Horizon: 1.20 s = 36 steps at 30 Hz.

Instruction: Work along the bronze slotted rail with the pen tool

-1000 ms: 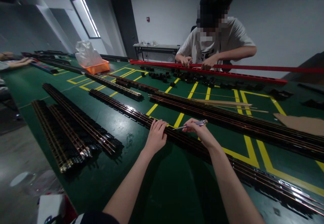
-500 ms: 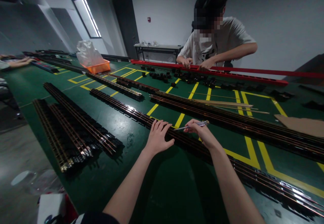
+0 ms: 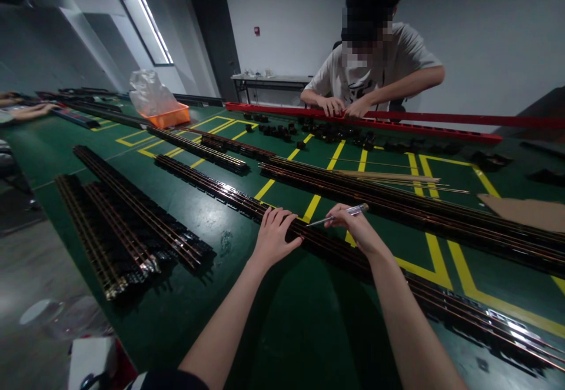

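A long black strip (image 3: 212, 181) with copper-coloured rods along it runs diagonally across the table under both hands. My left hand (image 3: 274, 238) lies over it, fingers stretched out and a little apart, thumb toward me. My right hand (image 3: 353, 228) is closed round a slim screwdriver (image 3: 356, 209) with a clear handle. Its thin metal shaft points left, and the tip is at the strip just right of my left fingers. Whether the tip touches a rod is too small to tell.
More black strips (image 3: 132, 202) lie to the left, and a long bundle (image 3: 397, 210) lies beyond my hands. An orange basket (image 3: 170, 116) holds a plastic bag. Cardboard (image 3: 523, 213) is at right. Opposite, a person (image 3: 375, 72) works at a red rail (image 3: 441, 130) beside small black parts.
My right hand and the screwdriver have shifted slightly, its tip a little to the right along the strip. The left hand stays put. Across the table, the person's hands have come closer together.
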{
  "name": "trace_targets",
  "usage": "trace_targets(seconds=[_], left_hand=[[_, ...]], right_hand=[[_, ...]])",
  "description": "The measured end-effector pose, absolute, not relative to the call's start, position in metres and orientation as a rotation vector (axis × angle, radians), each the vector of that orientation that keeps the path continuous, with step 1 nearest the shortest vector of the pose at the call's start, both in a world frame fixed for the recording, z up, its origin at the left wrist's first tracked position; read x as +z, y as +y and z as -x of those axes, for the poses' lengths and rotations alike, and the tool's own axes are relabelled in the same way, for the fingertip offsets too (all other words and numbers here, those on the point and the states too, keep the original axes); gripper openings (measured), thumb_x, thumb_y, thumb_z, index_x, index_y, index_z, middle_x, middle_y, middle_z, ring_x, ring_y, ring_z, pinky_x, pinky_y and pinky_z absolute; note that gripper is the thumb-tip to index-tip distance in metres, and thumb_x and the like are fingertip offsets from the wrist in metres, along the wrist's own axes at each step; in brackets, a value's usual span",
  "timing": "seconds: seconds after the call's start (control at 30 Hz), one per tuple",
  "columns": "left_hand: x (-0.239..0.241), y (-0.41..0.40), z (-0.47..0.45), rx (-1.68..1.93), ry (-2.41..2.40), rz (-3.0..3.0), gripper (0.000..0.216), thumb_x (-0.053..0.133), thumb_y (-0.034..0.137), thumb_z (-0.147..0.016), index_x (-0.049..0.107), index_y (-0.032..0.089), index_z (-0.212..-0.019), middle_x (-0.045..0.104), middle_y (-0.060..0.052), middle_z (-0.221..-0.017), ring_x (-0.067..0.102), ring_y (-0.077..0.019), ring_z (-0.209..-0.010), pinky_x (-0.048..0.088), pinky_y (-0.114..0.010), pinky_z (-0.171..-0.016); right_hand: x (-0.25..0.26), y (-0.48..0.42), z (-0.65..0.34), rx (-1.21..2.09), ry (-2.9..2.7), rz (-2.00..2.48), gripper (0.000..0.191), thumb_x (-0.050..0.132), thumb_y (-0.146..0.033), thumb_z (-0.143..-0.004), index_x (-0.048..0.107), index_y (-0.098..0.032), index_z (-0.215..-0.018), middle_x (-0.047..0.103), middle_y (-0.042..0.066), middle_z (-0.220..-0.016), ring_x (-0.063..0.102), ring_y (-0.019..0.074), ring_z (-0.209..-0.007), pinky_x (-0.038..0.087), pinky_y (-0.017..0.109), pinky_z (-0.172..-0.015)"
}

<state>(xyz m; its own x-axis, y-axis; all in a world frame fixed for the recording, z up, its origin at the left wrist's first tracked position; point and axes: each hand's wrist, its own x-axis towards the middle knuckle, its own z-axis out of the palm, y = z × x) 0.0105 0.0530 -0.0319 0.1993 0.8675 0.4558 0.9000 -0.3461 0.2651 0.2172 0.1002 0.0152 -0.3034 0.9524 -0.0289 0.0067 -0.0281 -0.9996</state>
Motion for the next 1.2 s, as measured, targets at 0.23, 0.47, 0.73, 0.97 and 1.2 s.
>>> trace_targets(seconds=[0.23,0.47,0.73,0.97,1.2], left_hand=[[-0.032,0.052,-0.01,-0.834,-1.753,2.385,0.041,0.061,0.037,-0.078,0.057,0.02,-0.115,0.06,-0.006,-0.116,0.047,-0.0263,-0.119,0.023,-0.049,-0.113],[-0.032,0.052,-0.01,-0.835,-1.747,2.389,0.041,0.06,0.036,-0.078,0.056,0.02,-0.115,0.06,-0.007,-0.116,0.047,-0.0262,-0.119,0.023,-0.05,-0.113],[-0.034,0.053,-0.01,-0.847,-1.728,2.384,0.039,0.061,0.036,-0.078,0.057,0.02,-0.113,0.06,-0.006,-0.116,0.046,-0.0261,-0.119,0.023,-0.049,-0.114],[-0.034,0.053,-0.01,-0.848,-1.727,2.378,0.039,0.062,0.036,-0.077,0.057,0.019,-0.113,0.06,-0.007,-0.115,0.047,-0.0263,-0.118,0.024,-0.049,-0.113],[-0.034,0.052,-0.01,-0.857,-1.72,2.377,0.038,0.06,0.036,-0.079,0.057,0.019,-0.113,0.06,-0.007,-0.114,0.047,-0.0259,-0.118,0.023,-0.05,-0.113]], right_hand=[[0.017,0.099,-0.217,1.432,-1.449,1.063,0.016,0.056,-0.033,-0.07,0.061,-0.02,-0.063,0.064,0.002,-0.064,0.061,0.0174,-0.068,0.044,0.033,-0.072],[0.018,0.096,-0.216,1.411,-1.453,1.095,0.016,0.056,-0.034,-0.069,0.06,-0.019,-0.063,0.065,0.002,-0.065,0.061,0.0177,-0.069,0.044,0.033,-0.073],[0.019,0.096,-0.217,1.421,-1.456,1.105,0.016,0.056,-0.034,-0.069,0.06,-0.02,-0.063,0.065,0.001,-0.063,0.062,0.0172,-0.068,0.043,0.031,-0.071],[0.018,0.09,-0.222,1.426,-1.426,1.141,0.017,0.058,-0.036,-0.069,0.059,-0.02,-0.063,0.065,0.001,-0.065,0.061,0.0167,-0.069,0.043,0.03,-0.072],[0.011,0.084,-0.235,1.441,-1.371,1.154,0.02,0.061,-0.039,-0.07,0.062,-0.019,-0.068,0.067,0.002,-0.067,0.062,0.0164,-0.071,0.043,0.03,-0.073]])
